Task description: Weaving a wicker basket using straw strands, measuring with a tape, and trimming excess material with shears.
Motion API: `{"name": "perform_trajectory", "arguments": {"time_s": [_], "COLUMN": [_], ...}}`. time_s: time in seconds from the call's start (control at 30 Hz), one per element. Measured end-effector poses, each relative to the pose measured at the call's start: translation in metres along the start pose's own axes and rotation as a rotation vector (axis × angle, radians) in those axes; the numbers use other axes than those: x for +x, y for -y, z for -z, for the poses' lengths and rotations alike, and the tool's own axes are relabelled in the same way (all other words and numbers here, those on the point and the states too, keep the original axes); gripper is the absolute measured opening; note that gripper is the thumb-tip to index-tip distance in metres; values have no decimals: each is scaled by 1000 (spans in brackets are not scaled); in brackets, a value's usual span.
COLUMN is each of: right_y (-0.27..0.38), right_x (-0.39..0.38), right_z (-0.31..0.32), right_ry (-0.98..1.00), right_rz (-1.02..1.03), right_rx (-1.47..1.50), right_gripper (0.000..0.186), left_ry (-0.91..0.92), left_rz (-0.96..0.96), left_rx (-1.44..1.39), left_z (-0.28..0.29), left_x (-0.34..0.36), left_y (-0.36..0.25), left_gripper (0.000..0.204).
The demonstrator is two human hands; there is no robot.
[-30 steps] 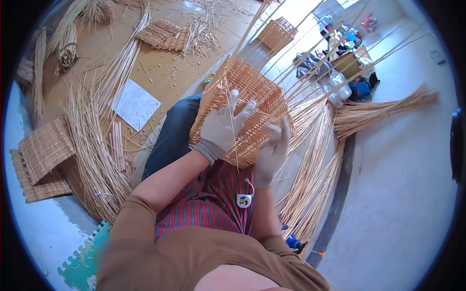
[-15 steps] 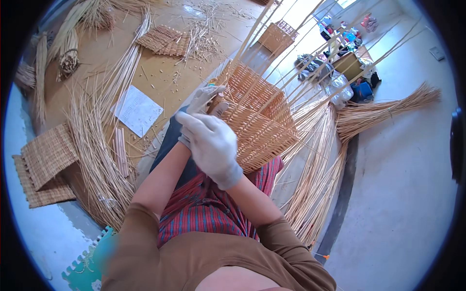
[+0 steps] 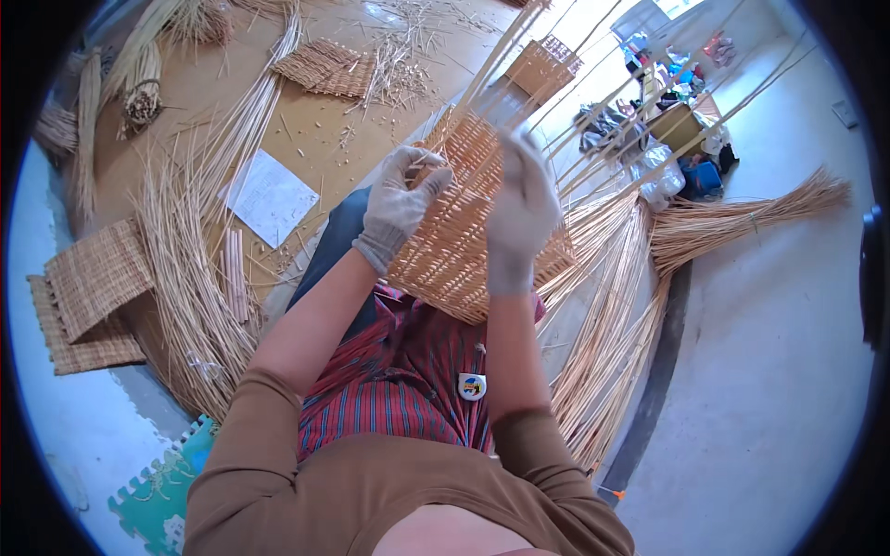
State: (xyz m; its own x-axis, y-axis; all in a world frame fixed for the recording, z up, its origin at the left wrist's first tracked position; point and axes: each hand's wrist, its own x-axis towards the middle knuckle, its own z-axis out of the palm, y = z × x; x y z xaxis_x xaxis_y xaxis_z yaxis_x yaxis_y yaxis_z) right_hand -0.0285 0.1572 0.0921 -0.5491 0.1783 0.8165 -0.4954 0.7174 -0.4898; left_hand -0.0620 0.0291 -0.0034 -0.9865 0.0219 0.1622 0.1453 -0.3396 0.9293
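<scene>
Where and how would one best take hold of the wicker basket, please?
Probably by the lower edge of the wicker basket, coming from the wearer's side: that woven edge lies nearest the lap, while long stakes jut from the far end and could obstruct a hand there.

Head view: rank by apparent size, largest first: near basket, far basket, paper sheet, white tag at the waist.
1. Near basket
2. Paper sheet
3. Far basket
4. White tag

Apparent size only; the far basket's distance shrinks it.
</scene>
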Motion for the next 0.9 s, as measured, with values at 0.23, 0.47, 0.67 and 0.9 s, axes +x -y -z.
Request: {"name": "perform_trajectory", "arguments": {"time_s": [0.23, 0.47, 0.67, 0.9], "right_y": [-1, -70, -82, -32], "right_x": [-19, -169, -165, -163], "right_z": [25, 114, 121, 161], "right_ry": [195, -337, 238, 448], "right_rz": [-242, -1000, -956, -780], "right_rx": [291, 318, 283, 281], "right_gripper": [52, 26, 53, 64], "left_ry": [-205, -115, -34, 4], "left_rz": [-65, -39, 64, 0], "left_rx": [39, 3, 69, 249], "left_z": [-8, 24, 46, 59], "left_x": [-10, -48, -58, -48], "left_y": [1, 20, 46, 37], "left_gripper": [37, 50, 51, 55]}}
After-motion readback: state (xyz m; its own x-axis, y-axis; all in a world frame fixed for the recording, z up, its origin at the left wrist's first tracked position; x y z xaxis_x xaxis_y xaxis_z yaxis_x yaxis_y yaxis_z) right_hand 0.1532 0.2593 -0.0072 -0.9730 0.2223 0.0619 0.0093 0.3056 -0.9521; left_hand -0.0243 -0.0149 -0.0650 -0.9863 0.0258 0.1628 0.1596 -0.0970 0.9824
